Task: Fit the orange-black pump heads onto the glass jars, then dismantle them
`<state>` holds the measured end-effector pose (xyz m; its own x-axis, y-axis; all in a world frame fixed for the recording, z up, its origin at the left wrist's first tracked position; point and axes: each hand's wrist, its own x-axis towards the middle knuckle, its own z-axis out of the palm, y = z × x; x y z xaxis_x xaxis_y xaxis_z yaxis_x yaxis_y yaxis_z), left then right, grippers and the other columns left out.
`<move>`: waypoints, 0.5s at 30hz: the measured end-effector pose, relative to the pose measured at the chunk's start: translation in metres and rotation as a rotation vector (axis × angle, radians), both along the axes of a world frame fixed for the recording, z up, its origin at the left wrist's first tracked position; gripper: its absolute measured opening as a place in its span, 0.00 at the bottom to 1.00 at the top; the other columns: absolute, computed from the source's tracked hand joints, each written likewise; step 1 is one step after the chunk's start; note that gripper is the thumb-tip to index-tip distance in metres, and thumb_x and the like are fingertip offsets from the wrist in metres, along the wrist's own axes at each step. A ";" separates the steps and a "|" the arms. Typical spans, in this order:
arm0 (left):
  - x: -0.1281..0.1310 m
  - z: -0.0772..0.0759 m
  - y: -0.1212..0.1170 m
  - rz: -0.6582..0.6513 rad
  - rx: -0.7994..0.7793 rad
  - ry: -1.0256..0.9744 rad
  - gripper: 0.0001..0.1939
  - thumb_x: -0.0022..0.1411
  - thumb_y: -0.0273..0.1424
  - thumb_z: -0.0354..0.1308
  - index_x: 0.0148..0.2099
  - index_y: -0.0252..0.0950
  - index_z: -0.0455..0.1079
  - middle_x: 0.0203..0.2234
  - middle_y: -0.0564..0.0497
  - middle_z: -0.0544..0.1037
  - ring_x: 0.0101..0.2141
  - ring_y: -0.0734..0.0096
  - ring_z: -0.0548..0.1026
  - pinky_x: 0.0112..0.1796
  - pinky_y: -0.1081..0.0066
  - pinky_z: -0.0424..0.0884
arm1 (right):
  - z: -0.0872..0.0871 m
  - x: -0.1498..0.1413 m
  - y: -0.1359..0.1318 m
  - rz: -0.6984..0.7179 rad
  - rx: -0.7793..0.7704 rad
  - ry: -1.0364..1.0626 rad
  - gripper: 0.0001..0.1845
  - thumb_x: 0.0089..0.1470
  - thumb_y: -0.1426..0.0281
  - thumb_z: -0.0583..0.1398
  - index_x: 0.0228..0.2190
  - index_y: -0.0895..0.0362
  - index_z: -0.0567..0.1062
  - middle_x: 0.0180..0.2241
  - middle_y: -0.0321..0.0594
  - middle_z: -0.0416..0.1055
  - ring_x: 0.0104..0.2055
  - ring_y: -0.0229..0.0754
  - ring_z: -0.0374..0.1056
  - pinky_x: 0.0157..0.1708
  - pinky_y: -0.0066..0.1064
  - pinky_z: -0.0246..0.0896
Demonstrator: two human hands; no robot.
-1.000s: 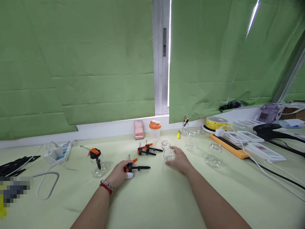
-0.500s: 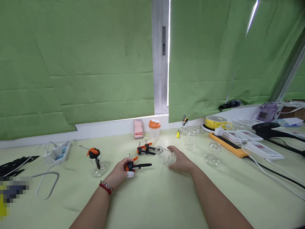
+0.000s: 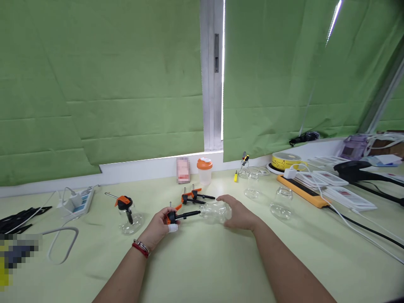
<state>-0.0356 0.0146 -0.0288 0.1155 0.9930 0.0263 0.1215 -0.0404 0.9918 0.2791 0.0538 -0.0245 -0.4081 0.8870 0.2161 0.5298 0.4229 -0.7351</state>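
Observation:
In my left hand [image 3: 157, 230] is a black and orange bottle top [image 3: 183, 215] with a long black stem pointing right. My right hand [image 3: 241, 215] grips the base end of a clear bottle [image 3: 214, 212], tilted on its side with its mouth to the left. The stem's tip is at the bottle's mouth; whether it is inside I cannot tell. Just behind lie two similar tops, one [image 3: 189, 199] beside another [image 3: 202, 195]. At the left stands a clear bottle [image 3: 132, 225] with such a black and orange top [image 3: 124, 203] and a thin metal spout.
Right of my hands stand a clear bottle [image 3: 282, 207] and a smaller clear one [image 3: 251, 189]. An orange-lidded cup [image 3: 205, 172] and a blurred pink box [image 3: 183, 170] are by the wall. An orange power strip [image 3: 303, 192] with cables lies right; another strip [image 3: 82, 201] lies left.
My right hand has turned the bottle more level, its mouth swinging down and left to the stem's tip. The top in my left hand has tilted slightly upward at its tip.

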 end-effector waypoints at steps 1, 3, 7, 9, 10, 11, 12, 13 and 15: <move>0.001 0.000 0.000 0.002 -0.005 0.001 0.26 0.39 0.31 0.69 0.42 0.36 0.65 0.42 0.45 0.73 0.38 0.61 0.77 0.39 0.66 0.71 | 0.000 -0.001 -0.001 0.010 0.003 -0.005 0.40 0.31 0.75 0.64 0.50 0.48 0.65 0.55 0.39 0.59 0.56 0.49 0.57 0.55 0.40 0.54; 0.004 0.000 -0.001 0.002 -0.018 0.010 0.28 0.38 0.32 0.70 0.43 0.36 0.65 0.42 0.45 0.73 0.38 0.60 0.77 0.38 0.66 0.71 | 0.001 -0.004 -0.002 0.033 0.012 -0.014 0.40 0.32 0.75 0.64 0.51 0.48 0.65 0.55 0.39 0.58 0.56 0.49 0.57 0.55 0.41 0.54; 0.011 0.000 -0.002 -0.015 -0.031 0.018 0.30 0.36 0.34 0.71 0.43 0.36 0.65 0.42 0.45 0.74 0.39 0.59 0.77 0.38 0.66 0.71 | 0.003 -0.010 -0.005 0.073 0.028 -0.023 0.41 0.31 0.74 0.65 0.51 0.48 0.65 0.56 0.39 0.58 0.58 0.50 0.55 0.56 0.41 0.53; 0.013 -0.002 -0.002 -0.025 -0.028 0.004 0.29 0.36 0.33 0.71 0.43 0.36 0.66 0.43 0.45 0.73 0.39 0.59 0.77 0.38 0.65 0.71 | 0.003 -0.013 -0.006 0.087 0.024 -0.021 0.41 0.31 0.73 0.66 0.52 0.48 0.65 0.56 0.40 0.58 0.58 0.51 0.54 0.57 0.42 0.52; 0.014 -0.002 -0.002 -0.027 -0.028 -0.006 0.29 0.36 0.33 0.71 0.43 0.36 0.66 0.43 0.45 0.73 0.39 0.59 0.77 0.38 0.65 0.71 | 0.003 -0.015 -0.006 0.089 0.020 -0.018 0.42 0.31 0.72 0.66 0.52 0.48 0.65 0.56 0.40 0.57 0.58 0.51 0.54 0.57 0.43 0.52; 0.015 -0.003 -0.001 -0.028 -0.028 -0.017 0.28 0.36 0.32 0.71 0.42 0.36 0.66 0.42 0.45 0.73 0.38 0.59 0.77 0.38 0.65 0.71 | 0.002 -0.016 -0.007 0.091 0.018 -0.015 0.42 0.30 0.72 0.67 0.52 0.48 0.65 0.56 0.41 0.57 0.58 0.52 0.54 0.57 0.43 0.51; 0.016 -0.005 -0.001 -0.028 -0.031 -0.027 0.28 0.36 0.31 0.71 0.42 0.37 0.67 0.42 0.46 0.73 0.38 0.59 0.77 0.38 0.65 0.71 | 0.002 -0.018 -0.007 0.094 0.017 -0.013 0.43 0.30 0.71 0.67 0.52 0.48 0.65 0.56 0.41 0.57 0.59 0.52 0.54 0.57 0.44 0.51; 0.016 -0.006 0.000 -0.030 -0.034 -0.034 0.28 0.36 0.31 0.71 0.42 0.37 0.67 0.41 0.46 0.74 0.38 0.59 0.77 0.38 0.65 0.71 | 0.002 -0.019 -0.008 0.098 0.019 -0.014 0.43 0.30 0.71 0.68 0.52 0.48 0.65 0.56 0.41 0.57 0.58 0.52 0.54 0.58 0.44 0.50; 0.017 -0.008 0.001 -0.043 -0.036 -0.038 0.27 0.37 0.29 0.71 0.43 0.37 0.67 0.39 0.47 0.74 0.39 0.59 0.77 0.37 0.65 0.71 | 0.001 -0.022 -0.008 0.110 0.023 -0.021 0.43 0.30 0.70 0.68 0.52 0.48 0.65 0.56 0.41 0.57 0.59 0.52 0.54 0.58 0.44 0.50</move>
<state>-0.0183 0.0153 -0.0372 0.1576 0.9875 -0.0042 0.0830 -0.0090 0.9965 0.2572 0.0454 -0.0235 -0.5078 0.8312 0.2265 0.4944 0.4964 -0.7135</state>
